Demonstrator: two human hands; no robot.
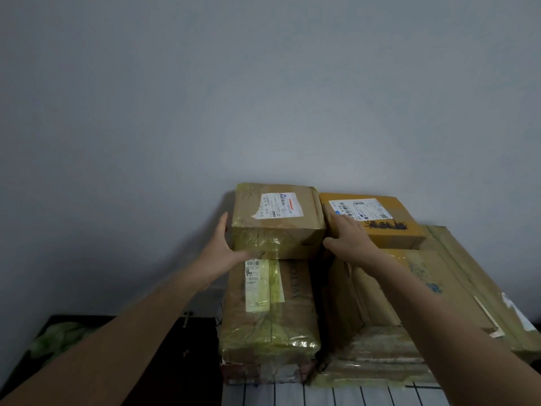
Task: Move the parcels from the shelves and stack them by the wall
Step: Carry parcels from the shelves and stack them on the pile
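A brown taped parcel (278,221) with a white label sits on top of the stack against the grey wall (263,98). My left hand (222,247) lies flat against its left side, thumb along the lower front edge. On its right side rests my right hand (348,241), fingers straight and reaching over the neighbouring yellow parcel (389,221). Below lies a long taped parcel (269,312). A large brown box (377,294) sits under my right forearm.
A flat cardboard package (483,285) leans at the right of the stack. A dark surface (175,347) with something green (58,338) sits at the lower left. White tiled flooring (322,395) shows below the stack.
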